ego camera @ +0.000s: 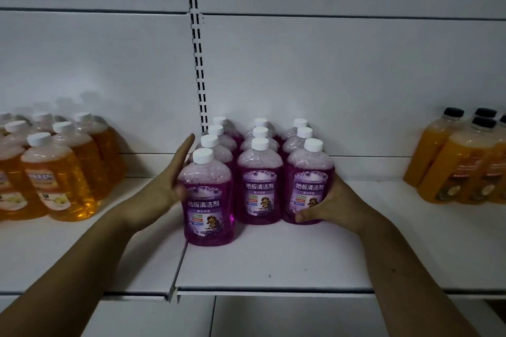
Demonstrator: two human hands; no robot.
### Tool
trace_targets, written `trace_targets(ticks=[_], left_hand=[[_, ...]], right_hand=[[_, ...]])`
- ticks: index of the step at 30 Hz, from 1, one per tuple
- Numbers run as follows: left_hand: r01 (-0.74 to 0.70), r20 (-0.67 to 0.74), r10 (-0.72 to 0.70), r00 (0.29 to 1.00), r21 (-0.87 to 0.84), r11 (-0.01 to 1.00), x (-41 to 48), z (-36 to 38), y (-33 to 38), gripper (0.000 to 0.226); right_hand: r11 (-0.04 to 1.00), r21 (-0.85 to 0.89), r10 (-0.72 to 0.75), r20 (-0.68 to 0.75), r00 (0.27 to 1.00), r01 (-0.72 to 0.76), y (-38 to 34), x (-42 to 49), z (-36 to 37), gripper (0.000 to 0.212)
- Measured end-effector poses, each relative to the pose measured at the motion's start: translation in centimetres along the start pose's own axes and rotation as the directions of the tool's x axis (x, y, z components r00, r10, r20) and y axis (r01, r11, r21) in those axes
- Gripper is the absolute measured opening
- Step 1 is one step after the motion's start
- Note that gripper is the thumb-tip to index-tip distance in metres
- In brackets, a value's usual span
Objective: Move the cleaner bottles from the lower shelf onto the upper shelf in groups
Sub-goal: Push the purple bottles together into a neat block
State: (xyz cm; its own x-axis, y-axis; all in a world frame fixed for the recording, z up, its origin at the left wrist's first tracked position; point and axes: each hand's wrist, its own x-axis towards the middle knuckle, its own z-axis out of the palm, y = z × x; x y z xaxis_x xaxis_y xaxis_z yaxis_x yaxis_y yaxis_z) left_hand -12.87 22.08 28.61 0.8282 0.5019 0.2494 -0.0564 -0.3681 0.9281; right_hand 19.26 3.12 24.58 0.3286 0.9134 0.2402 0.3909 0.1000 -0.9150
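Bottles of purple cleaner sit on the white shelf in three rows running front to back, white caps up. Our left hand lies flat, fingers straight, against the left row. Our right hand cups the front right bottle, thumb curled across its base; fingers hidden behind. Orange bottles stand to the left, black-capped orange bottles far right.

Looks like a shop: white slotted shelving stocked with rows of identical labelled cleaner bottles.
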Motion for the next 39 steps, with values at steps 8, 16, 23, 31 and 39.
trace_targets(ticks=[8, 16, 23, 31, 39], left_hand=[[-0.044, 0.095, 0.023, 0.995, 0.223, 0.974, -1.3, 0.5, -2.0, 0.152], [-0.069, 0.065, 0.054, 0.996, 0.244, 0.967, -1.5, 0.7, -2.1, 0.151], [-0.033, 0.046, 0.02, 0.999, 0.3, 0.953, -1.6, 0.5, -1.8, 0.152], [0.109, -0.123, -0.056, 0.991, 0.481, 0.87, -4.2, 1.5, -0.2, 0.129], [0.187, -0.305, 0.047, 0.951, 0.69, 0.699, -10.1, 2.0, -0.3, 0.109]], right_hand=[[0.988, -0.143, 0.06, 0.016, 0.998, -0.057, -0.2, -0.3, -0.2, 0.111], [0.981, -0.188, 0.048, -0.011, 0.999, -0.049, -0.4, -0.3, -0.1, 0.111], [0.971, -0.232, 0.045, -0.038, 0.998, -0.052, -0.4, -0.4, 0.0, 0.111], [0.965, -0.252, 0.057, -0.092, 0.994, -0.079, -2.9, -2.6, 1.1, 0.122], [0.847, -0.44, 0.125, -0.38, 0.916, -0.298, -7.4, -9.8, 5.0, 0.115]])
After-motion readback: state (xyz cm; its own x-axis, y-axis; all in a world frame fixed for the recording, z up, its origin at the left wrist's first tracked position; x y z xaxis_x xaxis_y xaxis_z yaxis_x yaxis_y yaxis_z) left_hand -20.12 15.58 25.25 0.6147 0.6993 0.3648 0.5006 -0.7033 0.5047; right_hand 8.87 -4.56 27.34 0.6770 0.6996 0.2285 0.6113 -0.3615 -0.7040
